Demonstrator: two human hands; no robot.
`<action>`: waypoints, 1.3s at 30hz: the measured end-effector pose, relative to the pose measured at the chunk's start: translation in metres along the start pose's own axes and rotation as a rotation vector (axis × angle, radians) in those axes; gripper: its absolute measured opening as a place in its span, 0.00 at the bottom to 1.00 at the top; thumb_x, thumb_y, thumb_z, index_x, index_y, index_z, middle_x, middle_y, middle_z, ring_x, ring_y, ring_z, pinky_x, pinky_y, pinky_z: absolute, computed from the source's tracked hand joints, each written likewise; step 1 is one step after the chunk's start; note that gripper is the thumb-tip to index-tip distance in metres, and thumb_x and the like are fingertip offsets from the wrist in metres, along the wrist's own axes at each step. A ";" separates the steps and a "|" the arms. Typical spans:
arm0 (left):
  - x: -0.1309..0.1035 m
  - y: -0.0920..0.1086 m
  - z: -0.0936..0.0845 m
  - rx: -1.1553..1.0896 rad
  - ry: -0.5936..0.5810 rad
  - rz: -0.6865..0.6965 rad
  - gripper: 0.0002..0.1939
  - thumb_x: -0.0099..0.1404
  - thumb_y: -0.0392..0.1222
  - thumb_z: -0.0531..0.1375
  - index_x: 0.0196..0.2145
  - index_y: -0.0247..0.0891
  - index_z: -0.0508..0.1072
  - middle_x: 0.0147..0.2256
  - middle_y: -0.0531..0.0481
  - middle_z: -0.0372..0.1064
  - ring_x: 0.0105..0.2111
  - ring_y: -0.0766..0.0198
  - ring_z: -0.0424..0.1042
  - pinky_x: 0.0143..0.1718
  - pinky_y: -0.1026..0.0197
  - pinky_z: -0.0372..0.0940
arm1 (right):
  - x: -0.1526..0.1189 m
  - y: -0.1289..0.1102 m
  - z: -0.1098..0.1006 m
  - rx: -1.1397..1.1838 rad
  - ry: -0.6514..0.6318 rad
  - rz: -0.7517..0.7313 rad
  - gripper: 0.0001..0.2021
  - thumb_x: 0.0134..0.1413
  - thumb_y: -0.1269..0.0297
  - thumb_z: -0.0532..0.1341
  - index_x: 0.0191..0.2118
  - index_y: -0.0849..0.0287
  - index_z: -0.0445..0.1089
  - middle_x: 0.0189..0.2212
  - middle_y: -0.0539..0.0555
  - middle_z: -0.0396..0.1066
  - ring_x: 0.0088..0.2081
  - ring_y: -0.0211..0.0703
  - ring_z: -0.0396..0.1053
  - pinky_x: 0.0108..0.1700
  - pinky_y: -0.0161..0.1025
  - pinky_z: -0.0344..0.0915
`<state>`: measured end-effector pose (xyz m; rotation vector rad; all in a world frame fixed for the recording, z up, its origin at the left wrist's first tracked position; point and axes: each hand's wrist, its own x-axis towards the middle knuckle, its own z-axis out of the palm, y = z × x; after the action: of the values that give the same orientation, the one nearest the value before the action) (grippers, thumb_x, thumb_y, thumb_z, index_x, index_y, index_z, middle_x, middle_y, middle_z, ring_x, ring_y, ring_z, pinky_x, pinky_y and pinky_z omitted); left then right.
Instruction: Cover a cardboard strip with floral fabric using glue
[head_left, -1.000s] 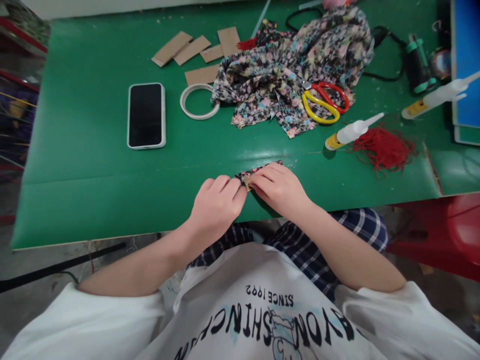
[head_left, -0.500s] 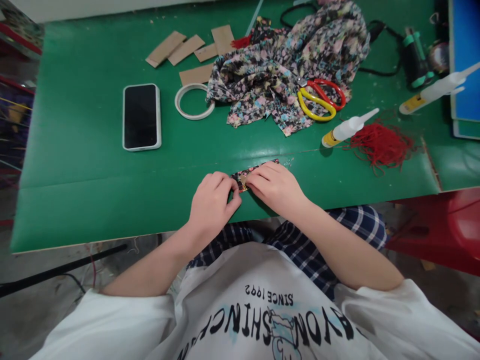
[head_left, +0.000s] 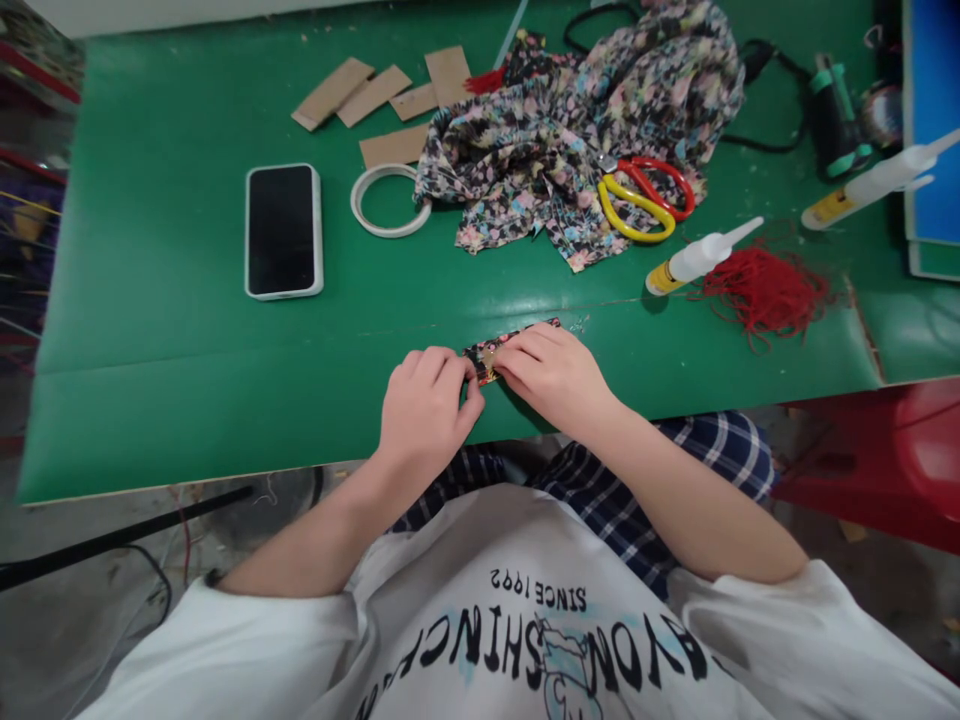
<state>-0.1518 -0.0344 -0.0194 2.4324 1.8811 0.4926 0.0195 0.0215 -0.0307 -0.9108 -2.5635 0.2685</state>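
A narrow floral fabric strip (head_left: 480, 349), dark with pink and yellow flowers, lies near the front edge of the green table. At its left end, my left hand (head_left: 429, 398) is closed, thumb and fingers pinching the strip's edge. From the right, my right hand (head_left: 551, 375) rests over the strip, its fingertips pressed together on a small gold-coloured piece (head_left: 487, 356) at the strip's middle. What that piece is cannot be made out. The right hand hides much of the strip, whose far right corner shows beyond the knuckles.
A phone (head_left: 281, 232) and a tape roll (head_left: 358, 205) lie behind my hands. Farther back are cardboard pieces (head_left: 448, 75), crumpled floral cloth (head_left: 517, 130) and scissors (head_left: 637, 208). Glue bottles (head_left: 686, 265) and tangled red cord (head_left: 769, 290) lie right, beyond them a green-and-black tool (head_left: 836, 120).
My left hand has shifted very slightly at the strip's left end. The right hand keeps its place on the strip, and the objects on the table stay where they were.
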 end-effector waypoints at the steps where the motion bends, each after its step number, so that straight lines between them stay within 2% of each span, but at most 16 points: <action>1: -0.001 0.001 -0.001 0.019 0.013 0.016 0.05 0.61 0.39 0.54 0.32 0.36 0.68 0.32 0.47 0.67 0.33 0.59 0.63 0.34 0.57 0.58 | 0.000 0.000 0.000 0.000 -0.001 0.000 0.14 0.60 0.68 0.48 0.34 0.61 0.71 0.32 0.55 0.71 0.38 0.42 0.63 0.39 0.40 0.59; 8: -0.004 0.000 -0.003 0.074 0.053 0.127 0.07 0.63 0.41 0.55 0.38 0.38 0.70 0.34 0.47 0.68 0.35 0.59 0.65 0.34 0.57 0.58 | 0.000 0.000 0.001 0.022 0.003 -0.004 0.13 0.60 0.69 0.49 0.36 0.61 0.71 0.33 0.56 0.71 0.39 0.42 0.63 0.40 0.42 0.60; 15: -0.001 -0.003 -0.001 -0.185 -0.011 0.014 0.07 0.65 0.40 0.53 0.34 0.37 0.70 0.32 0.49 0.67 0.34 0.62 0.64 0.37 0.58 0.59 | -0.001 0.000 0.001 -0.012 0.009 -0.008 0.13 0.60 0.70 0.49 0.35 0.61 0.70 0.32 0.56 0.71 0.38 0.42 0.63 0.39 0.40 0.59; 27: -0.002 -0.002 0.002 -0.208 -0.033 -0.119 0.08 0.66 0.40 0.50 0.32 0.37 0.66 0.33 0.48 0.66 0.34 0.61 0.63 0.37 0.57 0.58 | -0.001 -0.001 0.002 -0.028 0.026 -0.009 0.12 0.60 0.69 0.49 0.35 0.60 0.70 0.33 0.54 0.71 0.37 0.41 0.62 0.38 0.40 0.58; 34: -0.002 -0.001 0.001 -0.210 -0.037 -0.120 0.07 0.65 0.40 0.51 0.32 0.37 0.66 0.33 0.48 0.66 0.34 0.61 0.63 0.37 0.57 0.58 | 0.004 -0.008 -0.008 -0.112 -0.010 0.001 0.12 0.60 0.69 0.49 0.34 0.60 0.70 0.29 0.54 0.71 0.34 0.42 0.62 0.35 0.41 0.56; 39: -0.001 0.000 -0.001 -0.257 -0.008 -0.075 0.05 0.65 0.38 0.51 0.33 0.37 0.65 0.36 0.47 0.67 0.37 0.61 0.64 0.39 0.58 0.58 | 0.009 -0.011 -0.010 -0.100 -0.064 -0.067 0.11 0.58 0.71 0.50 0.30 0.62 0.69 0.29 0.55 0.69 0.34 0.42 0.60 0.36 0.39 0.57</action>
<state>-0.1523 -0.0350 -0.0191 2.1902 1.7723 0.6731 0.0114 0.0188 -0.0151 -0.8617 -2.6813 0.1540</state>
